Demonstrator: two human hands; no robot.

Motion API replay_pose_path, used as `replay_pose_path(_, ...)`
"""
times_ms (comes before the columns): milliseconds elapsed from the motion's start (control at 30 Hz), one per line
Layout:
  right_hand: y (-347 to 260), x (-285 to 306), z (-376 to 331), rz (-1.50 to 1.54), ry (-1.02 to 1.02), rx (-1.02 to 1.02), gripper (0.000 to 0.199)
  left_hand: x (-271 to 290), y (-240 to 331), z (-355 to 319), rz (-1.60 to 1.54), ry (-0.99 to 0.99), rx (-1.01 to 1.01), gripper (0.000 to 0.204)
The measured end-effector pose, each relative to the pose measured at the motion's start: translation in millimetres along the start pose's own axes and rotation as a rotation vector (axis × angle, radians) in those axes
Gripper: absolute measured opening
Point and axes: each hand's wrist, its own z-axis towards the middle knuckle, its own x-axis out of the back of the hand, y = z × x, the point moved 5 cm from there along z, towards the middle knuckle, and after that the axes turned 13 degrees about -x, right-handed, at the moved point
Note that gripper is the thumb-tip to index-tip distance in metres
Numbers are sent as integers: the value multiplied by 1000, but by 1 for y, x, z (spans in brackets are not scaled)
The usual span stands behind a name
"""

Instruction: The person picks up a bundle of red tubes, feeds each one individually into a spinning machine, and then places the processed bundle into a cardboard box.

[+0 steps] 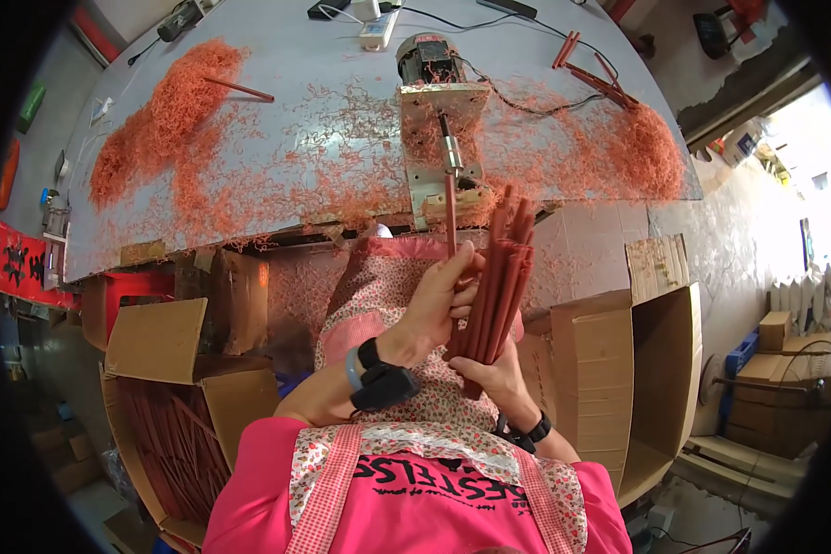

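Bundle (501,295), red sticks: right hand (497,377), thumb pressed on, fingers mostly hidden. Single stick (451,217): left hand (434,305), thumb and fingers pinching; tip at chuck (451,157).

pink shirt (388,522) with black lettering (425,474), floral apron (369,288) with red gingham straps (333,489), black wristbands (535,430) on both arms

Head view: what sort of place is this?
Probably a small workshop: a motor on the table, orange shavings heaped on both sides, and red rods bundled in the right hand.
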Motion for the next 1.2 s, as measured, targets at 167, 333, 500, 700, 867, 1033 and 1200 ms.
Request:
replay_pose_path(167,-3,4,-13,100,-94,-197,46,-5,-15,1,-52,-6,-82,27)
replay_pose_path(333,-15,20,-24,133,-83,-350,43,-3,0,-2,286,41,17,26)
replay_pose_path(500,-17,15,-6,113,-47,-348,38,10,12,15,420,-45,12,25)
replay_pose_path(700,-19,8,5,91,-125,-334,33,6,17,19,436,64,-26,23)
replay_pose_path(867,-10,10,-6,-4,-204,-339,41,7,26,13,509,-14,-32,23)
replay_pose_path(1033,31,22,-31,-108,-234,-233,42,-5,91,7,600,19,-368,28)
replay_pose_path(1200,43,25,-39,-120,-287,-175,42,-4,125,-7,521,133,-558,31)
